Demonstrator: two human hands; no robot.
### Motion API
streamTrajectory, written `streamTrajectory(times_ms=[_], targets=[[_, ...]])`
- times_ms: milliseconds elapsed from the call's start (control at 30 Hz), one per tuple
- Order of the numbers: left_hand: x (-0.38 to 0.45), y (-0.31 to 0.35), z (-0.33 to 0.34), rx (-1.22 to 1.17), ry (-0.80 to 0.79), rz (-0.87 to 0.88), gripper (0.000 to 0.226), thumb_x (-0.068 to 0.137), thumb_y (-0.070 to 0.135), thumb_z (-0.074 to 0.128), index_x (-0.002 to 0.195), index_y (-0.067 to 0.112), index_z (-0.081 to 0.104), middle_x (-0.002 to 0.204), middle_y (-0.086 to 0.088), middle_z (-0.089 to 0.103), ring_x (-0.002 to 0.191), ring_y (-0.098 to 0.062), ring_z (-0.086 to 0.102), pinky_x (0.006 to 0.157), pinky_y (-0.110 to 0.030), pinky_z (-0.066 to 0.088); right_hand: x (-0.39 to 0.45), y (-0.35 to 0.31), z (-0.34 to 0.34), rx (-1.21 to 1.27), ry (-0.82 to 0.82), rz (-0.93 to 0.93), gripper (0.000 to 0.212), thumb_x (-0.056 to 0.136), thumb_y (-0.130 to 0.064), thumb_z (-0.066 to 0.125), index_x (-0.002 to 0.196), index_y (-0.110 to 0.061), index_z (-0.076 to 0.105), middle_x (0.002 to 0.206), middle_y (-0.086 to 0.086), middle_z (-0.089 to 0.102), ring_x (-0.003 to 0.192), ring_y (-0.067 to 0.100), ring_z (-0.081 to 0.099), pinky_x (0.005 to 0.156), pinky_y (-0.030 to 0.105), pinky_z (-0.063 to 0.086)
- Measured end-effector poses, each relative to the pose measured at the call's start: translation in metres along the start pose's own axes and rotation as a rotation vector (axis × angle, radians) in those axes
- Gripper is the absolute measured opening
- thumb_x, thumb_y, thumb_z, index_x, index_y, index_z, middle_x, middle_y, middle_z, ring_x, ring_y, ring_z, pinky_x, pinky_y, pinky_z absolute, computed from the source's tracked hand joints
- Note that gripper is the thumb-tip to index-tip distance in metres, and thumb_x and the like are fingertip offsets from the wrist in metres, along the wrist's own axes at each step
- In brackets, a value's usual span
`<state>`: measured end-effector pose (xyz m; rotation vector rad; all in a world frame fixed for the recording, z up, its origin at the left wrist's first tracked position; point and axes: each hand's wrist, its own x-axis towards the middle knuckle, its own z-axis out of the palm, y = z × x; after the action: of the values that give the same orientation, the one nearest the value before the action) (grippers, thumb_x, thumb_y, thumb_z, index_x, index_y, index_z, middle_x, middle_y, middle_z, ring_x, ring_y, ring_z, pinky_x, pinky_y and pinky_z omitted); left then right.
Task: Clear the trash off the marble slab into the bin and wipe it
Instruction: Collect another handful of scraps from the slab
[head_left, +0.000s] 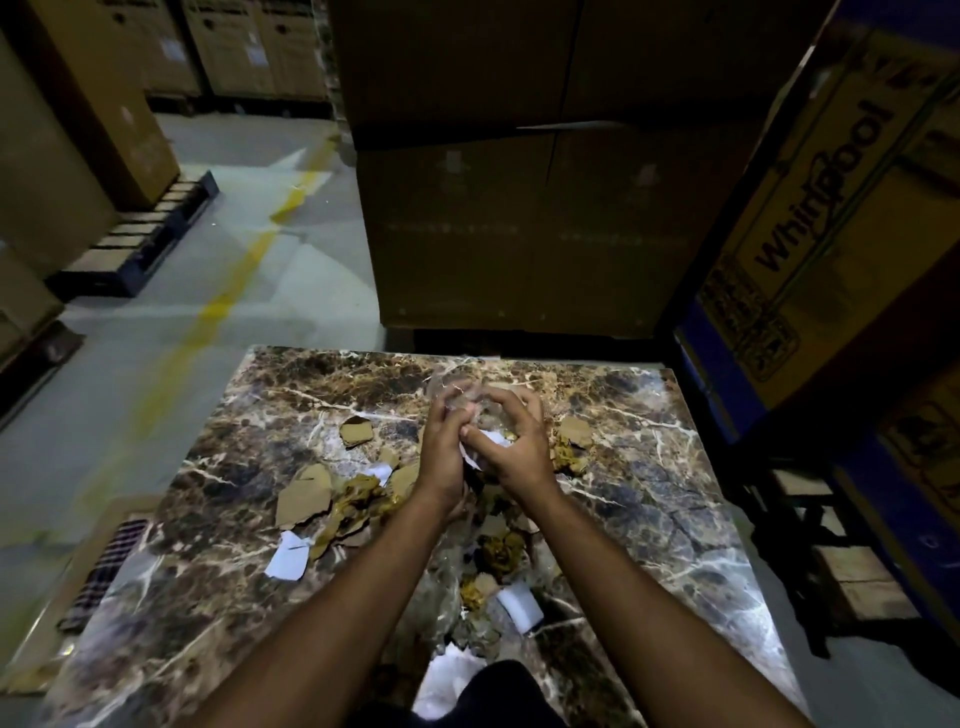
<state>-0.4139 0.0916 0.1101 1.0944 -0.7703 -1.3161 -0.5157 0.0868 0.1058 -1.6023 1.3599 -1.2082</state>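
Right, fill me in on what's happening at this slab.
A person is gathering trash off the marble slab. Both hands, left hand and right hand, are bunched around clear plastic wrap and a white scrap. Cardboard pieces, white paper and yellowish crumpled bits still lie scattered. No wiping yet.

1. Both hands are raised together above the far middle of the marble slab (649, 519); the left hand (441, 447) and right hand (511, 441) curl their fingers round a crumpled clear plastic wrap (457, 395) and a white paper scrap (491, 439).
2. Torn cardboard pieces (304, 493), yellowish crumpled scraps (358, 493) and white paper bits (288, 561) lie scattered on the slab.
3. A checked cloth (104, 566) lies at the slab's left edge.
4. Large cardboard boxes (519, 208) stand behind.
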Motion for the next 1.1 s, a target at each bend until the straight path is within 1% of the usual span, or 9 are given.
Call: streamTrajectory(times_ms=[100, 167, 267, 367, 533, 667, 767, 1000, 1100], targets=[[-0.009, 0.007, -0.004, 0.017, 0.036, 0.066, 0.023, 0.092, 0.021, 0.054, 0.111, 0.027, 0.066, 0.121, 0.004, 0.068, 0.106, -0.025, 0.064, 0.084, -0.041, 0.051, -0.002, -0.004, 0.002, 0.042, -0.062, -0.024, 0.042, 0.068, -0.049, 0.072, 0.109, -0.05, 0.063, 0.138, 0.0, 0.04, 0.119, -0.005, 0.051, 0.097, 0.018, 0.047], [-0.015, 0.013, -0.009, -0.01, 0.094, 0.1, 0.024, 0.086, 0.026, 0.056, 0.106, 0.033, 0.068, 0.124, -0.006, 0.066, 0.11, -0.029, 0.063, 0.089, -0.046, 0.051, -0.001, -0.012, 0.005, 0.063, -0.139, -0.037, 0.042, 0.07, -0.043, 0.075, 0.11, -0.047, 0.064, 0.139, -0.004, 0.037, 0.119, -0.012, 0.048, 0.095, 0.009, 0.044], [-0.028, 0.028, -0.022, -0.065, 0.213, 0.153, 0.021, 0.093, 0.016, 0.057, 0.111, 0.024, 0.066, 0.122, -0.002, 0.067, 0.109, -0.016, 0.067, 0.09, -0.034, 0.055, 0.002, -0.027, 0.019, 0.094, -0.231, -0.105, 0.05, 0.068, -0.044, 0.071, 0.115, -0.027, 0.069, 0.138, 0.0, 0.041, 0.118, -0.025, 0.039, 0.09, -0.002, 0.035], [-0.05, 0.043, -0.05, -0.072, 0.345, 0.23, 0.021, 0.099, 0.001, 0.049, 0.116, 0.009, 0.059, 0.116, -0.002, 0.067, 0.1, -0.007, 0.068, 0.081, -0.021, 0.052, -0.006, -0.045, 0.051, 0.166, -0.359, -0.184, 0.055, 0.069, -0.042, 0.07, 0.116, -0.014, 0.07, 0.132, 0.01, 0.048, 0.123, -0.02, 0.038, 0.095, 0.001, 0.034], [-0.103, 0.061, -0.118, -0.11, 0.597, 0.309, 0.033, 0.09, 0.008, 0.056, 0.101, 0.034, 0.072, 0.108, 0.002, 0.073, 0.1, -0.017, 0.068, 0.085, -0.027, 0.052, -0.048, -0.073, 0.121, 0.228, -0.568, -0.267, 0.047, 0.071, -0.04, 0.07, 0.114, -0.02, 0.071, 0.131, 0.007, 0.053, 0.134, 0.007, 0.041, 0.102, 0.006, 0.032], [-0.153, 0.071, -0.177, -0.096, 0.694, 0.369, 0.022, 0.096, -0.008, 0.049, 0.115, 0.002, 0.057, 0.099, 0.01, 0.074, 0.092, -0.001, 0.069, 0.078, -0.014, 0.05, -0.096, -0.095, 0.178, 0.269, -0.697, -0.289, 0.044, 0.071, -0.038, 0.072, 0.112, -0.025, 0.071, 0.132, 0.007, 0.053, 0.135, 0.011, 0.043, 0.103, 0.012, 0.036], [-0.2, 0.075, -0.238, -0.17, 0.82, 0.42, 0.028, 0.092, -0.002, 0.056, 0.12, 0.002, 0.058, 0.117, -0.012, 0.069, 0.103, -0.015, 0.069, 0.091, -0.026, 0.054, -0.144, -0.12, 0.233, 0.286, -0.814, -0.345, 0.04, 0.072, -0.034, 0.074, 0.111, -0.03, 0.069, 0.13, 0.003, 0.053, 0.134, 0.009, 0.044, 0.106, 0.018, 0.039], [-0.352, 0.056, -0.402, -0.25, 1.051, 0.411, 0.024, 0.083, 0.015, 0.066, 0.105, 0.024, 0.07, 0.115, -0.016, 0.07, 0.108, -0.036, 0.065, 0.097, -0.047, 0.051, -0.307, -0.159, 0.377, 0.265, -1.105, -0.359, 0.044, 0.071, -0.037, 0.075, 0.113, -0.022, 0.07, 0.131, 0.011, 0.049, 0.129, -0.003, 0.044, 0.107, 0.013, 0.035], [-0.41, 0.044, -0.457, -0.26, 1.154, 0.366, 0.024, 0.094, -0.001, 0.055, 0.112, 0.013, 0.063, 0.106, -0.013, 0.07, 0.096, -0.025, 0.069, 0.08, -0.033, 0.058, -0.374, -0.161, 0.427, 0.258, -1.22, -0.315, 0.041, 0.071, -0.038, 0.074, 0.111, -0.036, 0.069, 0.127, -0.002, 0.048, 0.125, 0.0, 0.049, 0.106, 0.016, 0.04]])
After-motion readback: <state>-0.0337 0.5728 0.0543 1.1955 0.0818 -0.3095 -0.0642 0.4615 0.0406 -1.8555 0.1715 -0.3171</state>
